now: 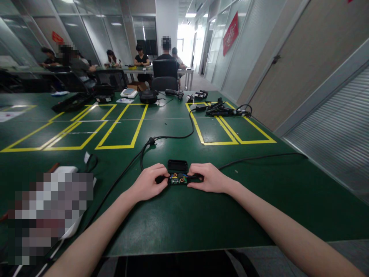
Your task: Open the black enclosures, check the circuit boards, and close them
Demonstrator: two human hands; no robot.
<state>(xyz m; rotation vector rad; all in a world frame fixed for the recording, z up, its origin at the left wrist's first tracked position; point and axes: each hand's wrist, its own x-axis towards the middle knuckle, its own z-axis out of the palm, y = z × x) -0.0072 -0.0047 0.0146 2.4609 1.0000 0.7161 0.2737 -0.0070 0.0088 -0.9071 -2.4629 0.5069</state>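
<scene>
An opened black power adapter (178, 179) lies on the green table in front of me. Its circuit board shows copper-coloured ring coils and several small parts. My left hand (151, 181) pinches the left end of it between thumb and fingers. On the opposite end, my right hand (209, 177) is closed the same way, close to where a cable enters. Just behind the adapter rests its loose black cover (177, 165), hollow side showing. A black cable (265, 156) runs from behind my right hand towards the right edge. The fingertips partly hide both ends of the adapter.
A black cord with a plug (151, 141) crosses the table to my left. A blurred-out object (52, 211) lies at the near left. Yellow tape rectangles mark the table (167, 231). Tangled black parts (221, 109), a power drill (174, 93) and a scale (128, 93) lie farther back. People sit beyond.
</scene>
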